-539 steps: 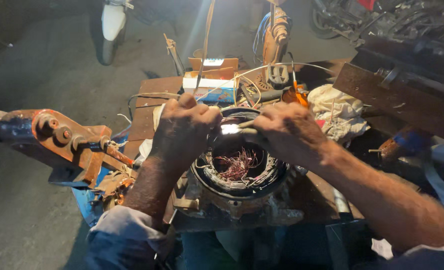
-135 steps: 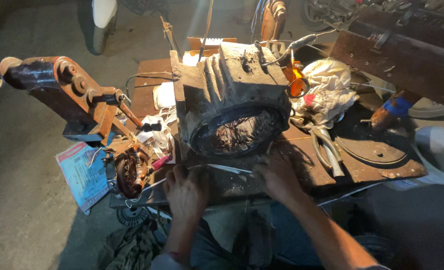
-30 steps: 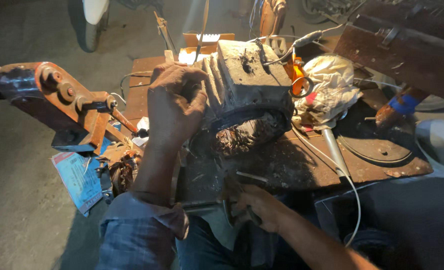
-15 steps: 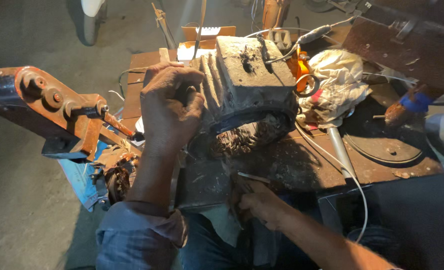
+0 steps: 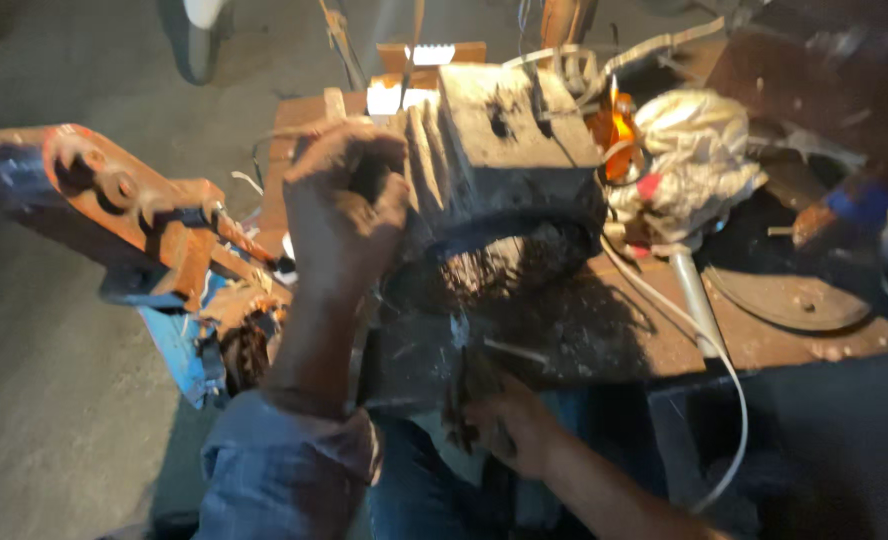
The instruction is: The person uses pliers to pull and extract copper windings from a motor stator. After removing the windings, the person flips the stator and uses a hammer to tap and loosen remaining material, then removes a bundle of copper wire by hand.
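A finned grey motor housing point(image 5: 509, 165) is being kept tipped on its side on the rusty workbench point(image 5: 624, 335), its open end, packed with dark copper windings point(image 5: 499, 268), facing the near edge. The left hand point(image 5: 344, 205) is being pressed against the left flank of the housing, the fingers curled together over the fins in a firm grip. The right hand point(image 5: 509, 425) is being held low at the near edge of the bench, just below the open end; its fingers are being closed around a thin dark tool point(image 5: 461, 395), though blur is keeping the tool's kind from being told. A rusty orange vise point(image 5: 129, 205) is seen at the far left, well apart from the housing, with a blue sheet point(image 5: 179, 350) lying under it. A crumpled white cloth point(image 5: 694, 160) is resting just right of the housing, and a white cable point(image 5: 709, 350) is trailing from near it over the bench's near edge. A round metal disc point(image 5: 789, 295) is lying flat at the right.
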